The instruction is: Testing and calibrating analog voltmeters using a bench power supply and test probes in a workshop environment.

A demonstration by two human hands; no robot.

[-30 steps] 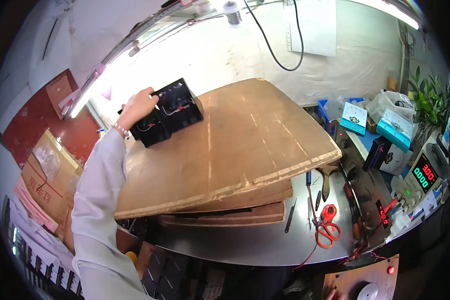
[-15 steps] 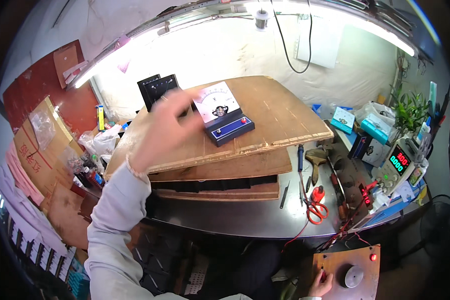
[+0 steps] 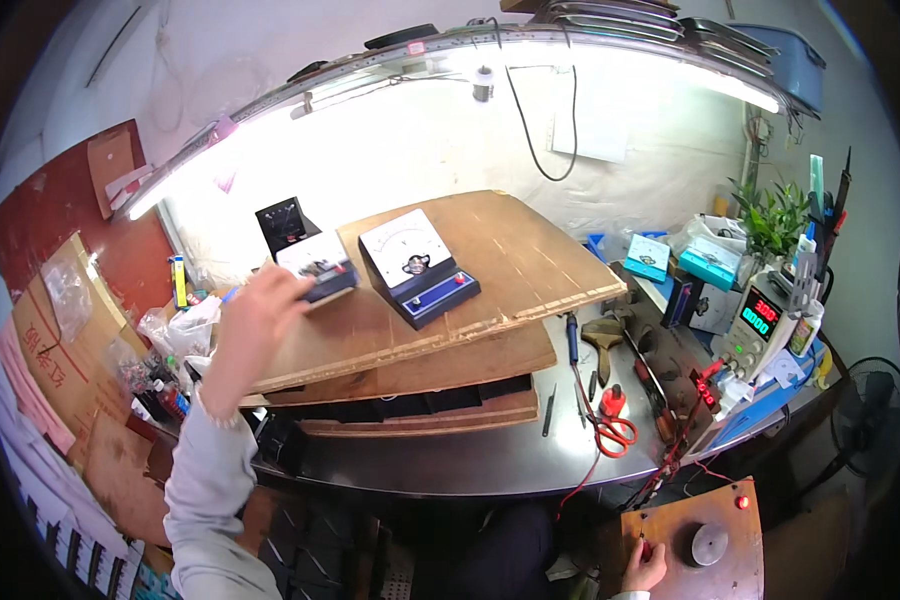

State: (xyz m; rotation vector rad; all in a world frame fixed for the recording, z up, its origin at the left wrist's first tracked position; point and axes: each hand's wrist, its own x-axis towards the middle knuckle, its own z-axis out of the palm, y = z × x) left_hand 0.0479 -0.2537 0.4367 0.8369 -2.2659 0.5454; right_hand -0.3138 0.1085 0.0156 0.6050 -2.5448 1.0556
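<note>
Meter A (image 3: 417, 262), foremost, and meter B (image 3: 317, 264), behind it to the left, lie on a brown board (image 3: 515, 250) set askew over the lower boards (image 3: 450, 367) on the metal table (image 3: 370, 472). We find the left hand (image 3: 257, 325) at the near left corner of meter B; blur keeps us from telling whether its fingers are clamped on the casing or merely touch it. The right hand (image 3: 644, 572) curls at a small dark-red piece (image 3: 647, 550) by the wooden panel (image 3: 735, 560); we cannot tell whether it is gripped. The chief risk, we judge, lies with meter B: a one-sided hold could let it twist, so that a corner knocks meter A or the black housing (image 3: 282, 222) behind. Because the layers do not line up, we also think that a hard push near the brown board's left edge could rock it and set both meters sliding. In appearance, meter A shows a sloping white face, a dark mechanism low upon it, and a blue strip (image 3: 437, 293) with a dark post at left and a red one at right; meter B's face is too blurred for us to read.
</note>
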